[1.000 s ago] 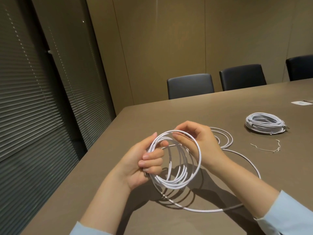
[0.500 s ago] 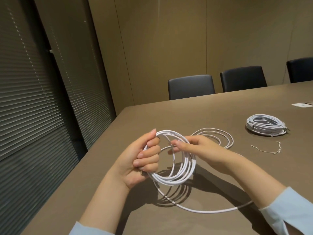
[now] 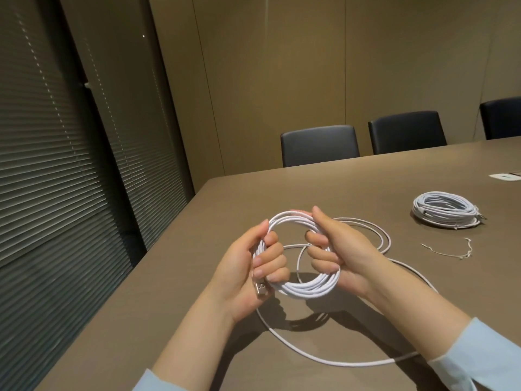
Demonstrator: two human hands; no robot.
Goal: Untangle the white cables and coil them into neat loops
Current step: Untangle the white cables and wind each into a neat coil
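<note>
White cable coil [image 3: 304,286] gripped by both hands, left hand [image 3: 253,266] and right hand [image 3: 338,249] on opposite sides, above tabletop [image 3: 310,193]; loose tail trails on it.

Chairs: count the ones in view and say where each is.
3. All stand at the table's far edge: one chair nearest the corner, a second to its right, a third cut off by the frame; more may lie beyond.

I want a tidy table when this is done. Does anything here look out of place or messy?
Mostly the loose cable trailing across the table, not yet wound into the coil both hands hold. A thin white tie lies stray beside the finished coil. Nothing looks damaged.
</note>
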